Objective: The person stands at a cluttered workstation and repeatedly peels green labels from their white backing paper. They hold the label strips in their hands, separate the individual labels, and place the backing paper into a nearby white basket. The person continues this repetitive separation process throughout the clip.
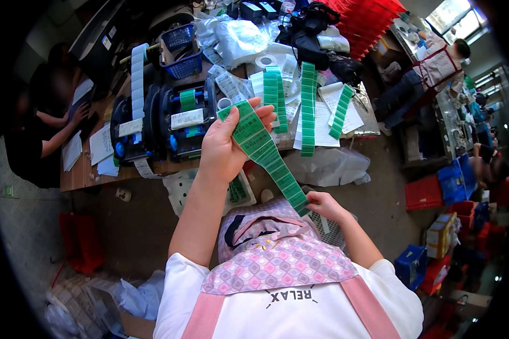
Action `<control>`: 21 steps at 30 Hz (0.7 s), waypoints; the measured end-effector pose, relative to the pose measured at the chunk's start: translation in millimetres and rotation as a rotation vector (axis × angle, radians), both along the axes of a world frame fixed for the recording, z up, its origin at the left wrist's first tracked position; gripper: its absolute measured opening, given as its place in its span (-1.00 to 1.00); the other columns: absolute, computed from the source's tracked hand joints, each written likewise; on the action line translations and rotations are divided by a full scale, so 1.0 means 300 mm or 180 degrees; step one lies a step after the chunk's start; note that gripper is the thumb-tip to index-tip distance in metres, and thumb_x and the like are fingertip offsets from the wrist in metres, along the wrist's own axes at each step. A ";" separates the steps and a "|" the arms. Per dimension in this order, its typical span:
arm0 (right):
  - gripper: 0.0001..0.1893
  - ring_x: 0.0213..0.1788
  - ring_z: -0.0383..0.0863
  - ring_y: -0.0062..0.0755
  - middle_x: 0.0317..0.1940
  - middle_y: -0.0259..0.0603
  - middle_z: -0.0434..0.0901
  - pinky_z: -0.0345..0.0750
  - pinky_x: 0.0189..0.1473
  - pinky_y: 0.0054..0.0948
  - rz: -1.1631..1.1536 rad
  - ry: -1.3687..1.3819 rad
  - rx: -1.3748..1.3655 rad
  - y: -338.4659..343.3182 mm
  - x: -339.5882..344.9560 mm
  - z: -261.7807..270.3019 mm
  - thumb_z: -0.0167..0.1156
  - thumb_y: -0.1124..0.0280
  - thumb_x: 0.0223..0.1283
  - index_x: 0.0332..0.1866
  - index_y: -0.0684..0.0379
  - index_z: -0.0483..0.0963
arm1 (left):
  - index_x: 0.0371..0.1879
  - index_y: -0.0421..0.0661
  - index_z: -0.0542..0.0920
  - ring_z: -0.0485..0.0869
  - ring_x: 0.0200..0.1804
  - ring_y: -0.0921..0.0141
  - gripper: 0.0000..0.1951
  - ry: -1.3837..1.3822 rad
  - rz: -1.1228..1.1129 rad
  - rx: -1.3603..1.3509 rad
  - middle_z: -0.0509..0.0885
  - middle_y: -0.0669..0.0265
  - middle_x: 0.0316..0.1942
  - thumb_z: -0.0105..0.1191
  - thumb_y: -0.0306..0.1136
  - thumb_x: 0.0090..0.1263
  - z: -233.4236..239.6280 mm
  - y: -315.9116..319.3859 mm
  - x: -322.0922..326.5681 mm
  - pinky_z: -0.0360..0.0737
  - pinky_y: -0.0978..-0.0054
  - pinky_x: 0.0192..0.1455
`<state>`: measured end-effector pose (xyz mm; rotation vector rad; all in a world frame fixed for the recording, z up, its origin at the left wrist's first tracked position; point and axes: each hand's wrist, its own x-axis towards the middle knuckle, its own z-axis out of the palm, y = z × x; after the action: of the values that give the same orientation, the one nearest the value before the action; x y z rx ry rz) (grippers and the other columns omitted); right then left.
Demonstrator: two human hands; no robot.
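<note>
My left hand [229, 148] holds one end of a strip of green printed labels [275, 163], thumb on top. The strip slopes down to the right, where the fingertips of my right hand [324, 205] pinch its other end. Above my left hand stands a label printer [191, 123] with its top up and a green roll inside. A second label printer [131, 127] beside it is fed by a white label strip [138, 80]. More green label strips [308, 110] lie on papers at the table's right part.
A blue plastic basket [181, 63], clear plastic bags [239, 40] and black cables [311, 34] lie at the back. Red crates [364, 21] are stacked behind. A white plastic basket [182, 186] sits below the table edge. Co-workers are at the left and at the far right.
</note>
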<state>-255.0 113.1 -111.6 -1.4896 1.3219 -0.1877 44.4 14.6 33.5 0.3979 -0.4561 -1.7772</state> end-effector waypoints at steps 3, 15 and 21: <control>-0.74 -0.27 0.56 -0.45 -0.35 -0.15 0.59 0.48 -0.15 -0.43 0.0352 0.0182 -0.0160 -0.019 0.016 -0.021 0.20 0.56 0.00 -0.14 0.28 0.45 | 0.15 -0.37 0.31 0.54 0.06 0.15 -0.54 0.0037 -0.0109 -0.0042 0.52 -0.06 0.01 -0.25 -0.20 0.49 0.033 0.018 -0.026 0.45 0.21 0.17; -0.64 -0.19 0.47 -0.67 -0.26 -0.46 0.60 0.41 0.00 -0.56 0.0592 -0.1242 0.0532 -0.150 0.254 -0.071 0.25 0.46 0.10 0.04 0.25 0.47 | 0.14 -0.40 0.31 0.57 0.02 0.13 -0.53 0.0114 -0.0293 -0.0131 0.56 -0.08 -0.05 -0.24 -0.19 0.48 0.128 0.080 -0.065 0.47 0.17 0.17; -0.80 -0.33 0.43 -0.69 -0.34 -0.45 0.59 0.46 -0.24 -0.53 -0.0240 0.0058 0.0006 -0.096 0.033 -0.239 0.21 0.51 0.10 -0.14 0.23 0.56 | 0.05 -0.44 0.38 0.56 0.04 0.11 -0.53 -0.0431 0.0805 -0.0302 0.57 -0.13 -0.08 -0.24 -0.18 0.48 0.157 0.047 0.068 0.43 0.22 0.21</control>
<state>-245.1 84.4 -183.4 -1.4441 1.3936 -0.2217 64.7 28.6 80.7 0.4887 -0.5582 -1.4839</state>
